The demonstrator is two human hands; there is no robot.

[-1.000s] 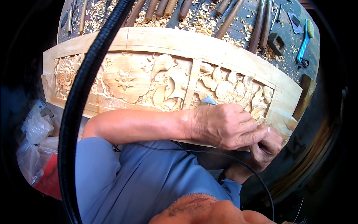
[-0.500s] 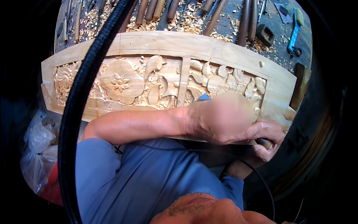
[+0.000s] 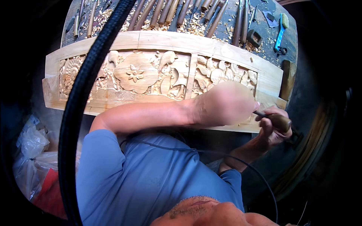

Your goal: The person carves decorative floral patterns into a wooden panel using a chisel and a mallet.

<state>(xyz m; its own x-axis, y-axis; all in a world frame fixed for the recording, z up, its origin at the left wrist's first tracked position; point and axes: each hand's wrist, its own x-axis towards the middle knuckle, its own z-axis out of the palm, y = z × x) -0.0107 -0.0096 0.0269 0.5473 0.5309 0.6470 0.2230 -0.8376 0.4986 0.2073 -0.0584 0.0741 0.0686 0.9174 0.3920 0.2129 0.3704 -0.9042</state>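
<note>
A long pale wooden panel (image 3: 166, 37) carved in relief with flowers and leaves lies across the bench before me. My left hand (image 3: 217, 105) is over its lower right part, next to the carved leaves; a blur covers its fingers. My right hand (image 3: 272, 126), at the panel's lower right edge, is closed round the brown wooden handle of a carving chisel (image 3: 281, 122). The chisel's dark shank runs from the handle toward my left hand, where its blade is hidden.
Several wooden-handled tools (image 3: 166, 13) lie among wood shavings (image 3: 149, 25) along the far side of the bench. At the far right are a blue brush (image 3: 279, 35) and a dark hollow block (image 3: 254, 38). A clear plastic bag (image 3: 32, 145) is at the left; a black cable (image 3: 241, 160) crosses my front.
My right hand has turned, so the chisel handle, earlier seen nearly end-on, now shows its length. A small blue piece above my left hand is no longer visible. The whole view has shifted slightly.
</note>
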